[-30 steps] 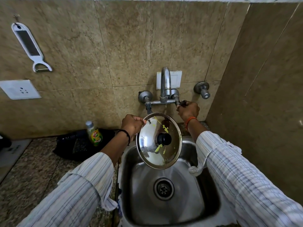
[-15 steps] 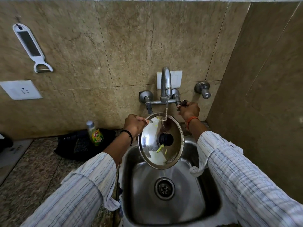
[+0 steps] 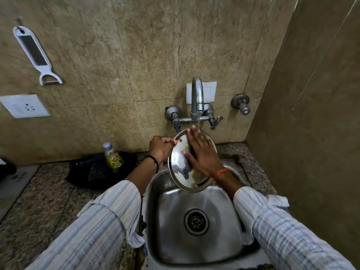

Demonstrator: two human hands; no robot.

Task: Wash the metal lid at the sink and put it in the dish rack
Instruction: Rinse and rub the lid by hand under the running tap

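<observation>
A round shiny metal lid (image 3: 180,172) with yellow-green food smears is held tilted over the steel sink (image 3: 220,227), under the running tap (image 3: 197,98). My left hand (image 3: 161,148) pinches the lid's upper left rim. My right hand (image 3: 200,152) lies flat on the lid's top face with fingers spread, covering the black knob. Water falls from the spout onto my right fingers and the lid. No dish rack is in view.
A green dish-soap bottle (image 3: 114,157) stands on a black mat (image 3: 93,172) left of the sink on the speckled counter (image 3: 44,195). A white peeler (image 3: 35,53) hangs on the tiled wall above a socket (image 3: 24,106). A side wall (image 3: 311,114) closes the right.
My right hand has left the right tap handle and come down flat onto the lid's face. The water stream is stronger. My left hand still holds the rim.
</observation>
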